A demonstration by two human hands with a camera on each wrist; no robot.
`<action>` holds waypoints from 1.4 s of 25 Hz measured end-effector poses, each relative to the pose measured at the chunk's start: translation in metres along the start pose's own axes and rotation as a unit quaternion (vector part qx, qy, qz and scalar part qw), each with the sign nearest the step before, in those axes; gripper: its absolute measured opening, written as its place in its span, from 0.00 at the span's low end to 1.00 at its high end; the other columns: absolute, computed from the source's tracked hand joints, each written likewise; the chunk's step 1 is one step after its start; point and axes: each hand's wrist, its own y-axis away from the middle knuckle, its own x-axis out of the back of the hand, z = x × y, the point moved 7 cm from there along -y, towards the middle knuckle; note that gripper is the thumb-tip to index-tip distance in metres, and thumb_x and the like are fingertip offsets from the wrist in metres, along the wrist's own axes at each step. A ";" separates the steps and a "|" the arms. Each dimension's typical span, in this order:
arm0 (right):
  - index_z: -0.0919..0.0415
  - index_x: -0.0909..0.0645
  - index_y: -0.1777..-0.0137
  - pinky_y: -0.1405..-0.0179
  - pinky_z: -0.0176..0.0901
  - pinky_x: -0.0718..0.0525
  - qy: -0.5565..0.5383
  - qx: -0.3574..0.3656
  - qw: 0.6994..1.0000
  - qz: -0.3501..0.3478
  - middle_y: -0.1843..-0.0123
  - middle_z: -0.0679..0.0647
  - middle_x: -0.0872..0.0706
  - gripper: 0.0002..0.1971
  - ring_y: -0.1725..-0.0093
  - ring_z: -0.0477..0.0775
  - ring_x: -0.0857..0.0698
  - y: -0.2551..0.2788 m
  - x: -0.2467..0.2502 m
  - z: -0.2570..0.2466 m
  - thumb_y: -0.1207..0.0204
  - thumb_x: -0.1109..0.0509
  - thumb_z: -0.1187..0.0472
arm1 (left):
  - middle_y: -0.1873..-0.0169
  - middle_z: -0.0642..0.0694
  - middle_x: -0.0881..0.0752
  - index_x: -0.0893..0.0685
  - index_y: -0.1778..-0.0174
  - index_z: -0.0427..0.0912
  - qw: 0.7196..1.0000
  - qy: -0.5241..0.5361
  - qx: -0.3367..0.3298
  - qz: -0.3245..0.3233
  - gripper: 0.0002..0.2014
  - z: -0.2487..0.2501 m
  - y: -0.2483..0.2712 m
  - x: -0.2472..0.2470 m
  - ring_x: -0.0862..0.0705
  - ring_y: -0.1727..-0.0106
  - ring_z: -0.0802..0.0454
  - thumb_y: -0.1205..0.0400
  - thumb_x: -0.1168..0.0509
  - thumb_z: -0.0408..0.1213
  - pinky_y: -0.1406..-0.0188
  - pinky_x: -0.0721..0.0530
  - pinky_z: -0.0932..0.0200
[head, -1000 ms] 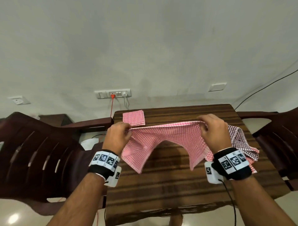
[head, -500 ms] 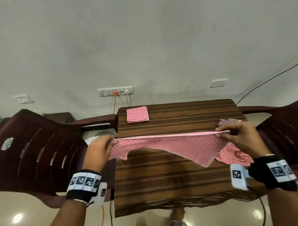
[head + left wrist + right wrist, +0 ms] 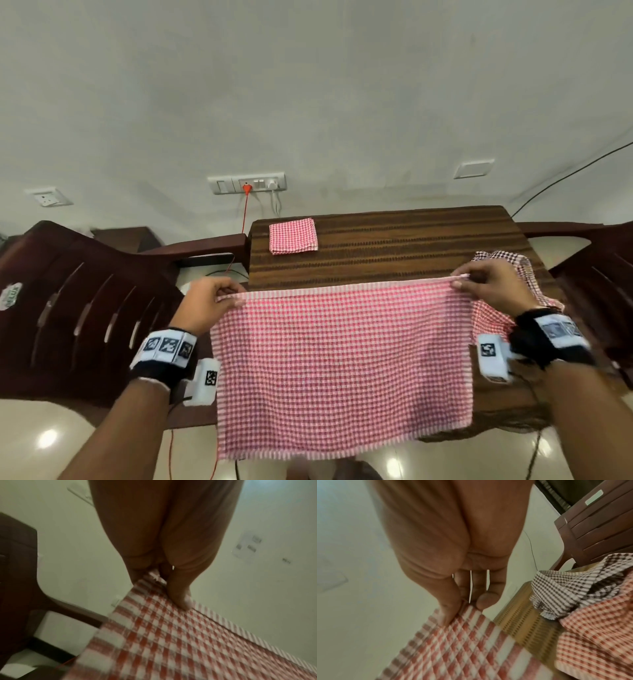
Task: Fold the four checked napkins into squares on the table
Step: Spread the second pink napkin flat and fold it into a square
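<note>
A red-and-white checked napkin point(image 3: 342, 359) hangs spread flat in the air over the near half of the brown striped table point(image 3: 394, 246). My left hand point(image 3: 227, 298) pinches its top left corner point(image 3: 154, 580), thumb on top. My right hand point(image 3: 460, 279) pinches the top right corner point(image 3: 464, 605). A folded red checked square point(image 3: 293, 235) lies at the table's far left. Two unfolded napkins, one brown checked point(image 3: 565, 588) and one red checked point(image 3: 599, 635), lie crumpled at the table's right edge behind my right hand.
Dark brown plastic chairs stand left point(image 3: 68, 308) and right point(image 3: 603, 274) of the table. A wall socket strip point(image 3: 246, 183) with a red plug and cable sits behind the table. The napkin's lower edge hangs past the table's near edge over the glossy floor.
My hands have moved apart and pulled the napkin taut; it now hangs as a flat open sheet, where before it sagged between them.
</note>
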 end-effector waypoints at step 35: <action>0.59 0.57 0.11 0.16 0.76 0.56 0.405 0.019 0.898 -0.169 0.10 0.59 0.62 0.44 0.11 0.61 0.62 -0.074 -0.260 0.117 0.17 0.64 0.28 | 0.12 0.40 0.63 0.58 0.11 0.43 0.958 -0.267 0.056 -0.089 0.38 -0.073 -0.060 -0.260 0.63 0.11 0.41 0.12 0.61 0.63 0.13 0.55 0.37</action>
